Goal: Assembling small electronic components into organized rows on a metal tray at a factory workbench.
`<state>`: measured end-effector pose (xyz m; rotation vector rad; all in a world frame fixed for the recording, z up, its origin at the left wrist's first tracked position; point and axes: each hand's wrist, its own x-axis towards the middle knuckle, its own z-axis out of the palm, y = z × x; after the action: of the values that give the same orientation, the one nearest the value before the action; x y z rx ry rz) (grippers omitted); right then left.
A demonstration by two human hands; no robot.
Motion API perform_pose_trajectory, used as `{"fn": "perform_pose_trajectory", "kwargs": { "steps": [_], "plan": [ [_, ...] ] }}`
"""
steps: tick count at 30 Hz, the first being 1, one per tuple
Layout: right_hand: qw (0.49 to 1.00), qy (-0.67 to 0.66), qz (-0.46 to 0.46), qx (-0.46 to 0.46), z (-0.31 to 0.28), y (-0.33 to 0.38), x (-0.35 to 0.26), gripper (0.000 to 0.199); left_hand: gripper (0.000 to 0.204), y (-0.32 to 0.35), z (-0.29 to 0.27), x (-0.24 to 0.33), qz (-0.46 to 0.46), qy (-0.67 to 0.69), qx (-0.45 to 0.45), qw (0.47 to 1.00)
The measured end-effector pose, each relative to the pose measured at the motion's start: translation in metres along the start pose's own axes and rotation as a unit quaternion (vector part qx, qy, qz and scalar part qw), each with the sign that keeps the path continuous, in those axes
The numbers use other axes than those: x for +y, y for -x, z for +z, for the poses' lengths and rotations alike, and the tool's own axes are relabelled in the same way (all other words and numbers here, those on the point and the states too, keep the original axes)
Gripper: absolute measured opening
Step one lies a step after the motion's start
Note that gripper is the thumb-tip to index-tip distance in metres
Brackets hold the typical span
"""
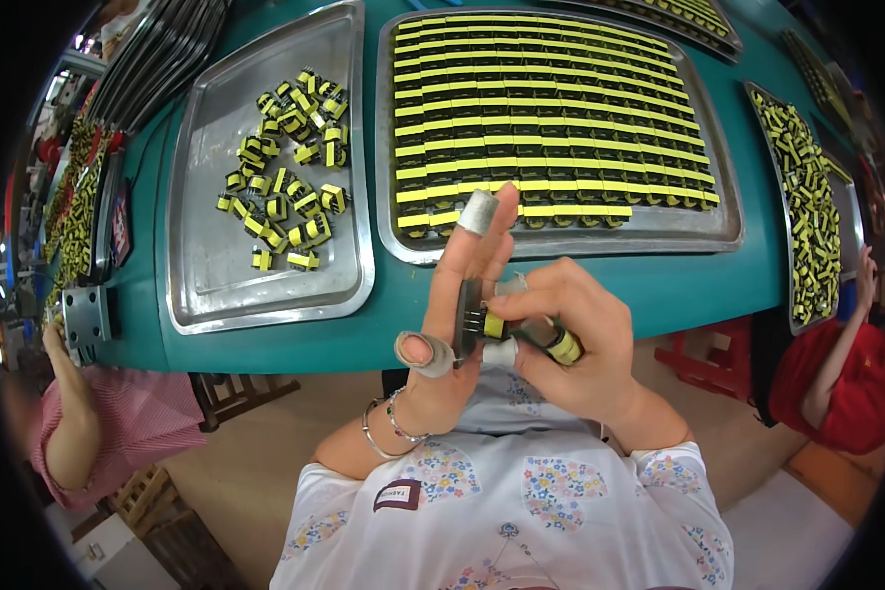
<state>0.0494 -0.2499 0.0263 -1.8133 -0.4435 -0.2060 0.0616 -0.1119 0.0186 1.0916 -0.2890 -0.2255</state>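
Observation:
A dark flat block (465, 313) rests in my left hand (445, 295), between the thumb and the palm, while the fingers stretch upward. My right hand (595, 339) pinches a small yellow-and-black transformer (496, 323) between thumb and fingertips. Its metal pins point at the block's face; whether they touch it I cannot tell. A second yellow-and-black transformer (564, 347) sits in the curl of the right hand's fingers. Grey covers wrap several fingertips of both hands. Just beyond the left fingertips lies a metal tray (560, 252) with neat rows of such transformers.
On the left of the green table (147, 295) is another metal tray (216, 280) with loosely piled transformers. A filled tray (801, 197) stands at the right edge. Stacked dark trays (162, 59) lean far left. Co-workers sit left, in a striped top (128, 423), and right, in red (841, 393).

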Motion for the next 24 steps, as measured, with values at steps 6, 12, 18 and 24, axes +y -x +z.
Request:
{"fn": "perform_pose_trajectory", "kwargs": {
  "steps": [6, 12, 18, 24],
  "plan": [
    [0.997, -0.075, 0.031, -0.010, 0.001, 0.001, 0.009, 0.037, 0.092, 0.003, -0.011, -0.007, 0.027, -0.015, -0.058, 0.998],
    [0.999, -0.015, -0.014, 0.048, 0.010, 0.012, 0.005, 0.048, 0.094, 0.001, -0.009, -0.006, 0.031, -0.023, -0.064, 0.997],
    [0.999, -0.047, -0.006, 0.007, 0.006, 0.007, 0.005, 0.043, 0.096, 0.003, -0.012, -0.007, 0.030, -0.018, -0.089, 0.995],
    [0.998, -0.063, 0.001, 0.030, 0.012, 0.010, 0.010, 0.041, 0.112, 0.002, 0.001, -0.004, 0.027, -0.107, 0.033, 0.993]
  ]
}}
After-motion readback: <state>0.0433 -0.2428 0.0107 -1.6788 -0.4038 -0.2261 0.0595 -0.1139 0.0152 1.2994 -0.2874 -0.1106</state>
